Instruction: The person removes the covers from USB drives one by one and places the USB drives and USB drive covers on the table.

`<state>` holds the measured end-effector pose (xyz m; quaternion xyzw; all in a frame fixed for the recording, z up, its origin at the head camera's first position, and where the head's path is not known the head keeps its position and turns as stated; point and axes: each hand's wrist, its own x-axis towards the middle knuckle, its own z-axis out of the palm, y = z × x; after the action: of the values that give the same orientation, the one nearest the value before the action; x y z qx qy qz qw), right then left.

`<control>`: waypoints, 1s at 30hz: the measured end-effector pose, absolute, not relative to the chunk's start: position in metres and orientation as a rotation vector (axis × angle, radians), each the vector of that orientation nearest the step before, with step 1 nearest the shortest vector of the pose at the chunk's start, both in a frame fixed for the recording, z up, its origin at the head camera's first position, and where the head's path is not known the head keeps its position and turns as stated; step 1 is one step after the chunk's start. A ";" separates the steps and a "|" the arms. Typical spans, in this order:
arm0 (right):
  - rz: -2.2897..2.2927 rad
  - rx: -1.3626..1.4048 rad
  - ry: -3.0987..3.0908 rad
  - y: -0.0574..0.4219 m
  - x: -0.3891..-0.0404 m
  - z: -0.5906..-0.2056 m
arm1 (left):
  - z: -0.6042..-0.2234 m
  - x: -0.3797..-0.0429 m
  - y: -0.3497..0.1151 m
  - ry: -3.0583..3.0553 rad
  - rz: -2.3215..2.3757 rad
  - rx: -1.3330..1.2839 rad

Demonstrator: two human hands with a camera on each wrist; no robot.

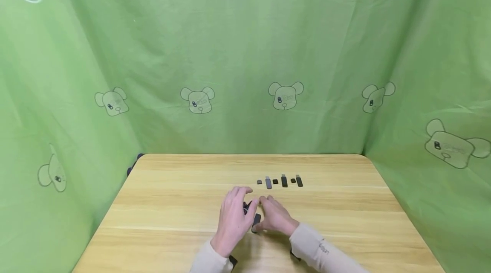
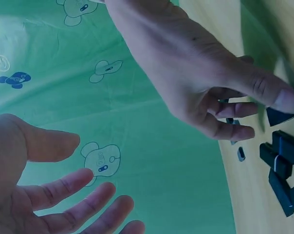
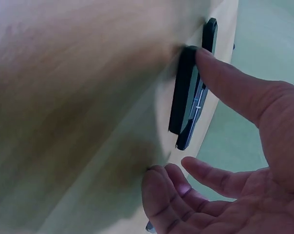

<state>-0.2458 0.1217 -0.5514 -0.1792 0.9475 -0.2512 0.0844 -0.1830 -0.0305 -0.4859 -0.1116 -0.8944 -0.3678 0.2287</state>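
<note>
My right hand has its thumb at one end of a dark USB stick. In the right wrist view that thumb touches the top end of the dark stick, while the other fingers bend loosely, apart from it. My left hand hovers with fingers spread beside a small heap of dark sticks, partly hidden behind it. Nothing lies between the left fingers in the left wrist view. There, the heaped dark pieces lie crossed over each other on the table.
Farther back, a row holds a grey USB stick, two black USB sticks with bare plugs, one a black stick, and small dark caps such as a black cap. The wooden table is enclosed by green cloth.
</note>
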 end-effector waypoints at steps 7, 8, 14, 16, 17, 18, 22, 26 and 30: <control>-0.757 -0.544 2.815 0.122 -0.242 -0.556 | -0.491 -0.180 -0.030 -2.460 -1.000 -0.326; -0.754 -0.539 2.810 0.122 -0.241 -0.556 | -0.491 -0.180 -0.030 -2.458 -0.996 -0.327; -0.782 -0.541 2.795 0.121 -0.239 -0.558 | -0.493 -0.181 -0.030 -2.447 -0.998 -0.332; -0.775 -0.549 2.799 0.121 -0.238 -0.559 | -0.494 -0.181 -0.029 -2.456 -1.004 -0.329; -0.776 -0.554 2.801 0.121 -0.237 -0.559 | -0.495 -0.180 -0.029 -2.462 -1.007 -0.327; -0.772 -0.555 2.801 0.122 -0.237 -0.559 | -0.495 -0.180 -0.029 -2.472 -1.014 -0.324; -0.774 -0.555 2.798 0.122 -0.235 -0.558 | -0.496 -0.180 -0.029 -2.497 -1.033 -0.310; -0.771 -0.567 2.808 0.122 -0.235 -0.558 | -0.495 -0.180 -0.028 -2.495 -1.035 -0.308; -0.768 -0.591 2.825 0.123 -0.235 -0.559 | -0.495 -0.180 -0.028 -2.498 -1.041 -0.306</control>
<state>-0.2353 0.1230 -0.5589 -0.1972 0.9431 -0.2564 0.0772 -0.1802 -0.0283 -0.4950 -0.1099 -0.8973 -0.3739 0.2073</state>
